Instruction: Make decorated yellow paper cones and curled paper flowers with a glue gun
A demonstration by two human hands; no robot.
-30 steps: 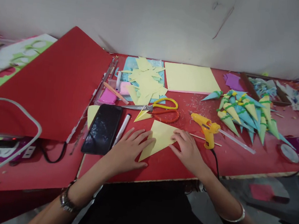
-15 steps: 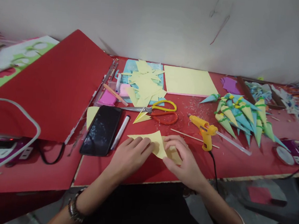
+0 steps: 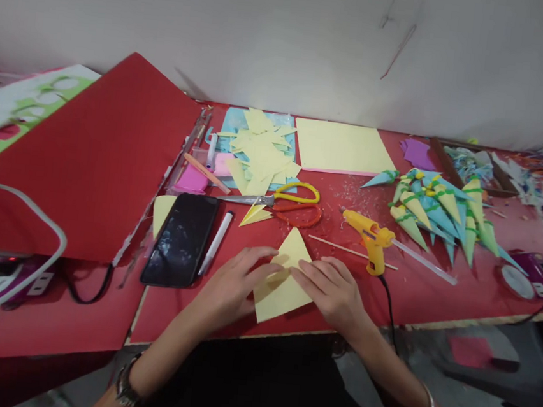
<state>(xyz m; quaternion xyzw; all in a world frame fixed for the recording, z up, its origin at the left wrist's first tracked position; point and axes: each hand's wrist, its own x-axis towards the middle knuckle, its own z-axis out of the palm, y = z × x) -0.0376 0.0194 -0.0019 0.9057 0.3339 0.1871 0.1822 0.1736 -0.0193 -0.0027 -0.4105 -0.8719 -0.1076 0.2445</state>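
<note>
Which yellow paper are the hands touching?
The pointed yellow piece, nearest the front, between left hand and right hand. The big sheet, scrap heap and small folded piece lie farther back, untouched.

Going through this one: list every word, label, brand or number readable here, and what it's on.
No text can be read.
Left purple power strip: pale markings, too blurred.
Phone: no legible characters.
Marker, glue gun: none legible.
Front yellow paper: no writing seen.
</note>
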